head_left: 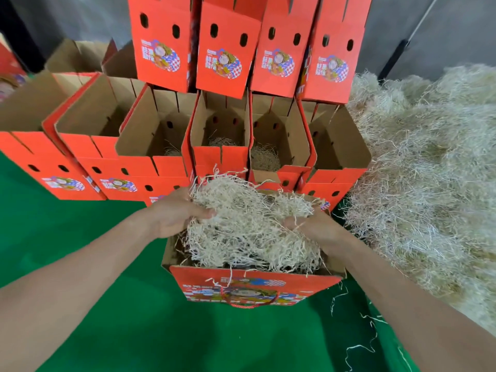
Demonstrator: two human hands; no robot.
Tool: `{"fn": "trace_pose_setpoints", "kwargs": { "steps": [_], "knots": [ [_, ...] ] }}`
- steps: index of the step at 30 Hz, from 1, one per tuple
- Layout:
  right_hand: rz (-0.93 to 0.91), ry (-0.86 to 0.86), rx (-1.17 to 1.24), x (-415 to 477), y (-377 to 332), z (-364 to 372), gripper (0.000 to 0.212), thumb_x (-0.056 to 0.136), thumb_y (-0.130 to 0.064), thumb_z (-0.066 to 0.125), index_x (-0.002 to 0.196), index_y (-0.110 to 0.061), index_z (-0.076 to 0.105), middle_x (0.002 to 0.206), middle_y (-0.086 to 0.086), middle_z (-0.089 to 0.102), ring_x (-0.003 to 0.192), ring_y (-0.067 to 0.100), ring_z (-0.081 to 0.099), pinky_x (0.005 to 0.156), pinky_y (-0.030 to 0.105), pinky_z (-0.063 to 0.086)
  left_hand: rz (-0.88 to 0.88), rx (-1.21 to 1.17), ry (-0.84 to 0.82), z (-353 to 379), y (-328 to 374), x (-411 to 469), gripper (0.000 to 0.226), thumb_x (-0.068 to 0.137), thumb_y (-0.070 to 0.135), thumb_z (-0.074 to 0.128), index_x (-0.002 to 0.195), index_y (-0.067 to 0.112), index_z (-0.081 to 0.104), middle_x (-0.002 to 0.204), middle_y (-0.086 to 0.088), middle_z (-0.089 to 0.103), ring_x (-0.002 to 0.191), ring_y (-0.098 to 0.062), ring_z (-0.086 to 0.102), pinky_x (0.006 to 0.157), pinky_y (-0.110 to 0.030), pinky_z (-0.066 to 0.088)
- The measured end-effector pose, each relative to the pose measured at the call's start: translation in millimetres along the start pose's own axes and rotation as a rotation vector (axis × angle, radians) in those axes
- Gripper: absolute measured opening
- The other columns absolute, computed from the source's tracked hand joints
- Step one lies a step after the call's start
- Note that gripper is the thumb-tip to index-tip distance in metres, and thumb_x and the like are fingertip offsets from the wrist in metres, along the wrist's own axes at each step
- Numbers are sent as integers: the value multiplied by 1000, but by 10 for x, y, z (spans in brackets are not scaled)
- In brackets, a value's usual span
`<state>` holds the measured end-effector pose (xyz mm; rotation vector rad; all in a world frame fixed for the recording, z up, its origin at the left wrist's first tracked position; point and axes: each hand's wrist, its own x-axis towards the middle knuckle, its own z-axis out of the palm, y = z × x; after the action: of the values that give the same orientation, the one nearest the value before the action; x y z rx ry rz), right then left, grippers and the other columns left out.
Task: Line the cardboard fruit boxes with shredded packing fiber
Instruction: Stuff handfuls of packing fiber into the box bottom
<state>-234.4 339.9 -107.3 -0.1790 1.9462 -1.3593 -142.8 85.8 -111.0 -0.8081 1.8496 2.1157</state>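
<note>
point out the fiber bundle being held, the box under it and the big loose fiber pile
fiber bundle [249, 221]: head view, middle of the tangle
box [196, 279]: head view, red front wall near its left end
fiber pile [424, 170]: head view, centre of the heap at right

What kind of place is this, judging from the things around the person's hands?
Probably a fruit packing area: rows of open red cardboard boxes on a green surface, and a large heap of shredded fiber at the right.
</note>
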Motion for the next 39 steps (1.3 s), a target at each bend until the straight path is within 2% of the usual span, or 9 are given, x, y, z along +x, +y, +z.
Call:
{"fn": "trace_pose_setpoints", "kwargs": {
  "steps": [3,6,10,14,20,24,30,36,39],
  "knots": [
    [82,15,29,30,23,66,99,81,-28,71,149,-14,1,149,6,34,135,25,32,110,48,20,-72,5,-175,60,0,-86,104,53,16,88,139,17,30,132,2,50,127,-1,40,107,-29,26],
    [98,-33,14,12,3,117,95,69,-34,74,146,-12,22,151,4,28,135,23,27,109,46,18,-46,152,-331,184,-46,-106,75,51,10,90,107,36,47,96,21,60,79,19,59,74,-8,43],
    [-20,-226,-31,-57,-21,276,63,64,-34,81,120,-28,55,133,-10,52,126,9,43,103,31,31,39,294,-223,430,-163,-66,94,60,-2,83,138,16,35,132,4,49,122,-6,47,103,-25,39],
    [-145,-218,-112,-56,4,376,57,67,2,73,105,-38,58,101,-23,68,96,-8,61,71,7,46,87,174,-188,421,-88,-78,58,71,-17,67,121,9,54,108,-5,67,105,-21,62,84,-26,51],
    [-37,-98,-8,-53,50,17,40,79,-14,73,114,-21,54,93,-21,65,82,-9,60,69,6,45,20,51,-62,129,-31,-60,81,66,-8,73,135,9,34,139,-9,43,135,-24,32,115,-36,14],
    [-119,-118,8,-47,-6,186,33,78,-12,74,104,-26,60,91,-24,69,86,-11,62,75,10,49,66,133,-286,344,-60,-115,67,61,-3,76,118,21,52,113,5,67,111,-12,59,88,-21,47],
    [-39,-109,-37,-90,88,17,34,75,-17,77,94,-36,55,100,-22,65,85,-10,61,74,8,46,100,179,-102,247,-116,-41,51,74,-17,65,111,15,53,101,6,67,102,-10,61,81,-17,46],
    [53,-104,28,-157,8,-31,59,69,-50,69,120,-23,55,151,0,27,141,19,17,113,41,11,-48,81,-289,137,-142,-89,91,52,26,87,130,22,40,129,9,43,120,-8,37,105,-27,25],
    [70,-151,61,-131,-88,109,122,47,-68,71,148,-22,20,155,0,16,143,19,10,113,46,9,-6,24,-233,243,-141,-51,49,74,36,70,118,30,50,123,21,39,119,3,33,109,-26,15]
  ]
}}
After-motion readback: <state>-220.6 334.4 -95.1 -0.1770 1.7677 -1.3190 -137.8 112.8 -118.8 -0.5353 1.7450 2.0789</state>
